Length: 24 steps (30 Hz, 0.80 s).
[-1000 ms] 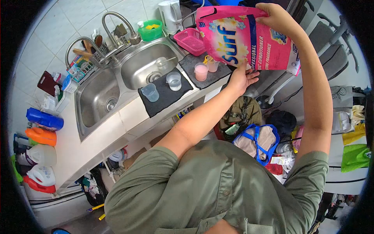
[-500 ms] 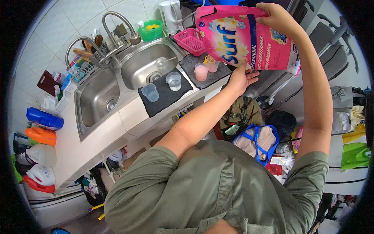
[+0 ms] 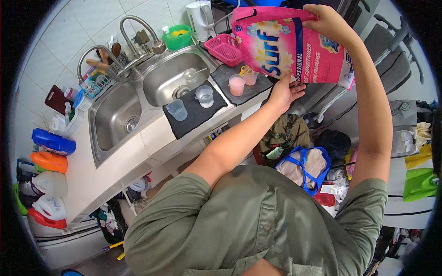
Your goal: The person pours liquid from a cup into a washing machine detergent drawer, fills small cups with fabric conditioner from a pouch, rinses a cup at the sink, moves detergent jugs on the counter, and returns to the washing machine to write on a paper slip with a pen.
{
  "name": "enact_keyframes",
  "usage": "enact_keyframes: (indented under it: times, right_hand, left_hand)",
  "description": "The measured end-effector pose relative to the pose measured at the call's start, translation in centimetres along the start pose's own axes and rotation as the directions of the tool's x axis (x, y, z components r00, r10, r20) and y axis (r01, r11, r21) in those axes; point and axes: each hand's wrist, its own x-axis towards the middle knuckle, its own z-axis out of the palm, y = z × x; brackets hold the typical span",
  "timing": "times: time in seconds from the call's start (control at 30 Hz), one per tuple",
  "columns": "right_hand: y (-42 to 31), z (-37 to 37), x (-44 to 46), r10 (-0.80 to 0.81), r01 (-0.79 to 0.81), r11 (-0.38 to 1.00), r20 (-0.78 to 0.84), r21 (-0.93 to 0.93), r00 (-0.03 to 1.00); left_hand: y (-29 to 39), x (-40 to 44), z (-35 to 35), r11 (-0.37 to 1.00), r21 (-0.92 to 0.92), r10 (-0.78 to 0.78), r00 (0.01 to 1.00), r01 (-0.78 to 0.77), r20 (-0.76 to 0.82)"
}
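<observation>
The right hand is gripping a pink plastic pouch by its far edge; the half-open left hand is bracing the probably floppy near edge.

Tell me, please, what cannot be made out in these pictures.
- Contents and back of the pink pouch: head view, hidden by its front.
- Wording in its blue badge: head view, too small to read.
- Rest of the blue object at bottom left: head view, cut off by the bottom edge.
</observation>
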Motion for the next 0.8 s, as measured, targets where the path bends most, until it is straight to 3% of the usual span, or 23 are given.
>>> enact_keyframes:
  times: [0.1,0.43,0.53,0.63,0.73,0.8]
  right_hand:
    - [4.7,3.9,1.7,-0.117,0.126,0.99,-0.121,0.063,0.986]
    - [5.8,4.6,1.6,-0.102,0.121,0.988,-0.174,0.099,0.979]
    - [4.8,4.0,1.3,0.006,0.022,0.967,-0.108,0.256,0.994]
    - [5.0,4.0,1.4,-0.002,0.015,0.987,-0.083,0.159,0.997]
    - [6.0,4.6,1.8,-0.104,0.115,0.992,-0.165,0.056,0.981]
    - [5.8,4.6,1.7,-0.02,0.041,0.981,-0.11,0.19,0.994]
  left_hand:
    - [0.0,0.2,-0.2,1.0,0.004,0.004,1.0,-0.004,-0.002]
    - [0.1,0.6,-0.6,0.999,0.031,-0.026,0.999,0.027,-0.024]
    - [0.2,0.5,-0.5,0.999,0.025,-0.027,0.999,0.028,-0.031]
    - [0.3,0.5,-0.4,1.0,0.011,-0.025,0.999,0.026,-0.034]
    - [0.5,0.4,-0.4,1.0,0.007,-0.026,0.999,0.026,-0.037]
    - [0.5,0.5,-0.4,1.0,0.007,-0.026,0.999,0.026,-0.039]
